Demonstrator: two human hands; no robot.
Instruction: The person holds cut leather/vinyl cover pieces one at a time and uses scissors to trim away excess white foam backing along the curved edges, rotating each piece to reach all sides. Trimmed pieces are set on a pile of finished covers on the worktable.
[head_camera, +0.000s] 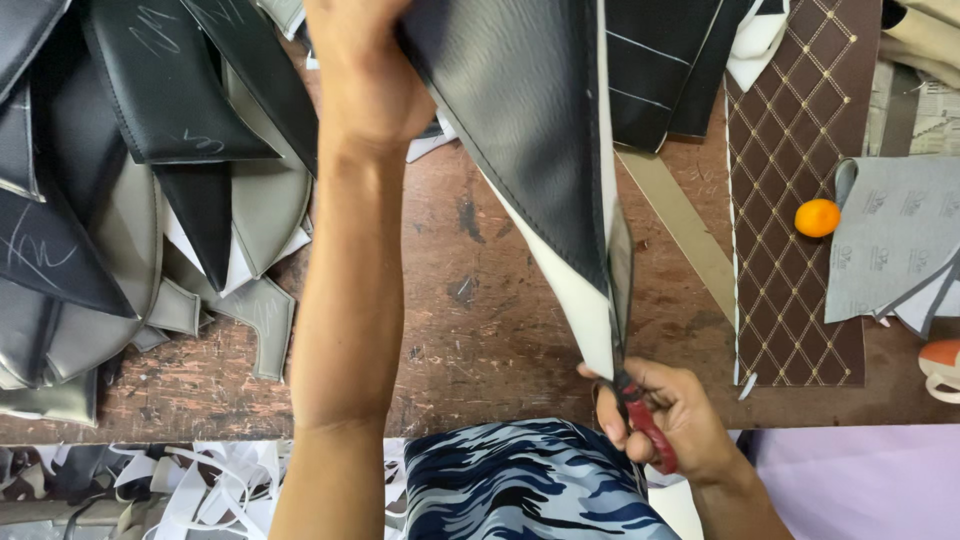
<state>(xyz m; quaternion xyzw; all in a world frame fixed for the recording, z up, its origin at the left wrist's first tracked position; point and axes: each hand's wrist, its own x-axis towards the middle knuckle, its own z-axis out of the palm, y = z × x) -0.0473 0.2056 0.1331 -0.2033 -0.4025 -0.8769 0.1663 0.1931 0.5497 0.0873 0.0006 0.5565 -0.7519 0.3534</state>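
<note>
left hand (365, 75) top centre gripping black leather panel (520, 120), right hand (670, 415) lower right closed on red-handled scissors (640, 415), blades at panel edge

Black panel (520, 110): grained leatherette, soft sheen, white foam backing | scissors (640, 410): dull metal blades, glossy red plastic handles | table (480, 310): worn, scuffed brown wood | quilted sheet (795, 230): matt brown, diamond-stitched | stacked pieces (150, 200): black and grey leatherette.

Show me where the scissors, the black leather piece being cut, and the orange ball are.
scissors (648, 432), head view, red handle in the right hand.
black leather piece (525, 120), head view, middle of its dark face.
orange ball (817, 218), head view, its centre.
</note>
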